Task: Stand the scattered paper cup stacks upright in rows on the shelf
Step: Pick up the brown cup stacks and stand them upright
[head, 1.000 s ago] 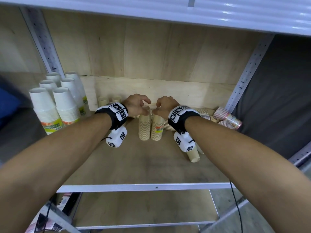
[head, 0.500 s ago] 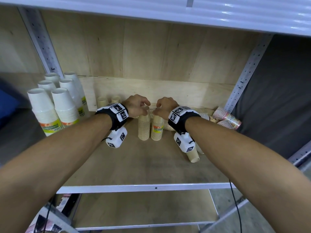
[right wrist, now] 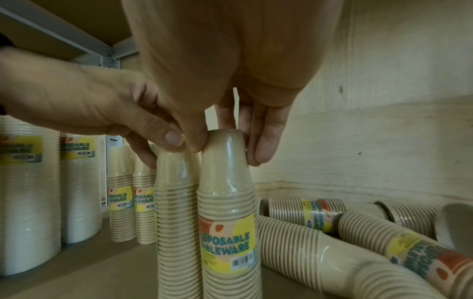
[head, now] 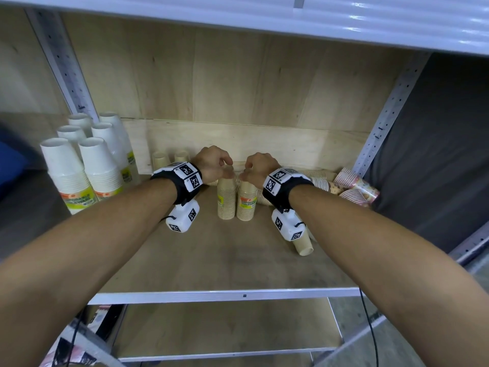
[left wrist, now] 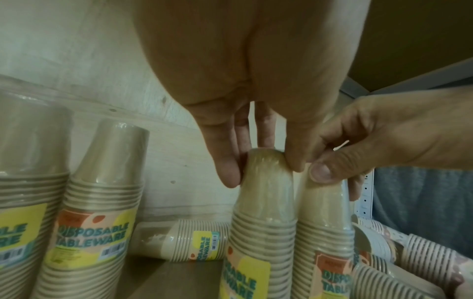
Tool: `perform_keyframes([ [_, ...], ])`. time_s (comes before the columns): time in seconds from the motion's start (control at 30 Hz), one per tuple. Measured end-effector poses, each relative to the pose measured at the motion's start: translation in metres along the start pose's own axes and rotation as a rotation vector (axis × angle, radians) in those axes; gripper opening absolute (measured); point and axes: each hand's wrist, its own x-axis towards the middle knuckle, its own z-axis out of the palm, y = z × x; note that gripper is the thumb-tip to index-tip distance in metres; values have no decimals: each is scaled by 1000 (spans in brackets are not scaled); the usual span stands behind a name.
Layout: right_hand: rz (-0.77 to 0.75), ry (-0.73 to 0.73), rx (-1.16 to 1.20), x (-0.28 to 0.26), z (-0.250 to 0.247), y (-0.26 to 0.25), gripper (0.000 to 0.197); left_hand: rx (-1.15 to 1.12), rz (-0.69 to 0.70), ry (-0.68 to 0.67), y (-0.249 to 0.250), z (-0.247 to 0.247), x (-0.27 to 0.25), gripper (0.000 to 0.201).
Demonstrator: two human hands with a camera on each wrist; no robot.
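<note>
Two wrapped stacks of tan paper cups stand upright side by side in the middle of the wooden shelf (head: 211, 260). My left hand (head: 222, 170) pinches the top of the left stack (head: 226, 201) between thumb and fingers (left wrist: 230, 174). My right hand (head: 250, 174) pinches the top of the right stack (head: 247, 205) in the same way, fingers (right wrist: 263, 145) curled over its top. The two stacks (right wrist: 176, 202) (right wrist: 227, 212) touch along their sides. Each carries a yellow label.
Several tall white cup stacks (head: 79, 165) stand upright at the left, with two tan stacks (head: 170, 158) upright behind them. Tan stacks (right wrist: 320, 212) lie on their sides at the right, beside pink patterned ones (head: 357, 184). One lies near my right wrist (head: 304, 245).
</note>
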Motion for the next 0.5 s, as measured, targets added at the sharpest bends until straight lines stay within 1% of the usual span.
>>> perform_keyframes([
  [0.17,9,-4,-10,0,1,-2,34,-26,3,-14,2,2,1,42],
  [0.3,5,-6,-17,1,1,-1,33,-10,16,-5,2,3,1,34],
  [0.4,-5,4,-14,1,2,0,36,5,-8,22,1,4,2,39],
  [0.5,-1,0,-12,2,3,1,36,-17,-13,3,0,4,2,43],
])
